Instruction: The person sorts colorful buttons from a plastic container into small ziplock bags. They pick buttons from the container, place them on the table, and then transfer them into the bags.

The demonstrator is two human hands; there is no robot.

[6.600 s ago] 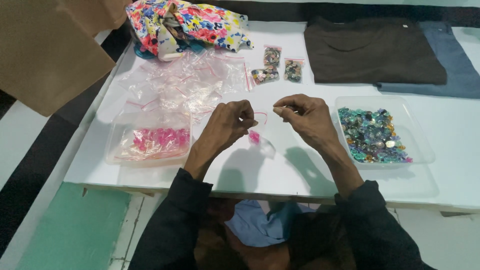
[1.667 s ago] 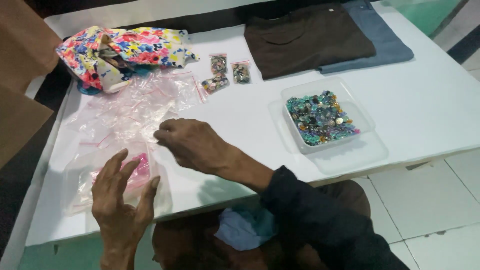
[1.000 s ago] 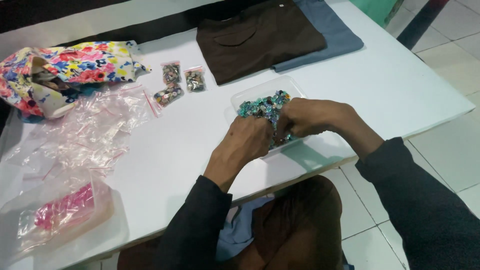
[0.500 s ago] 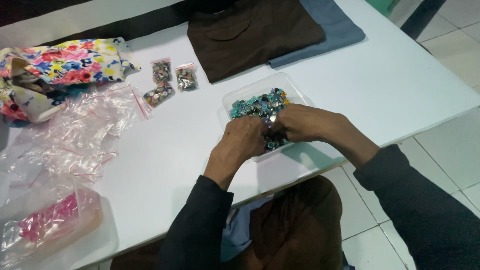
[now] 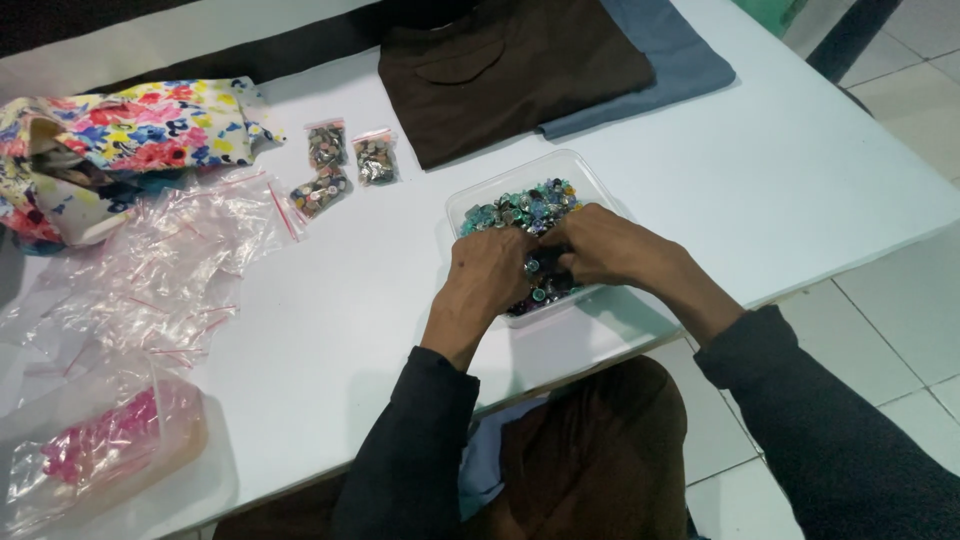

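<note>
White table over pale floor tiles; centre-frame, the clear tray of beads runs its long axis lower-left to upper-right, left hand and right hand curled together in it, grip hidden.

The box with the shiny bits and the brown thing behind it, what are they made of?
The box looks like clear, glossy plastic: the table shows through its wall. The shiny bits glint like metal or foil-backed plastic; hard to tell. The brown thing looks like soft matte cloth, folded flat.
</note>
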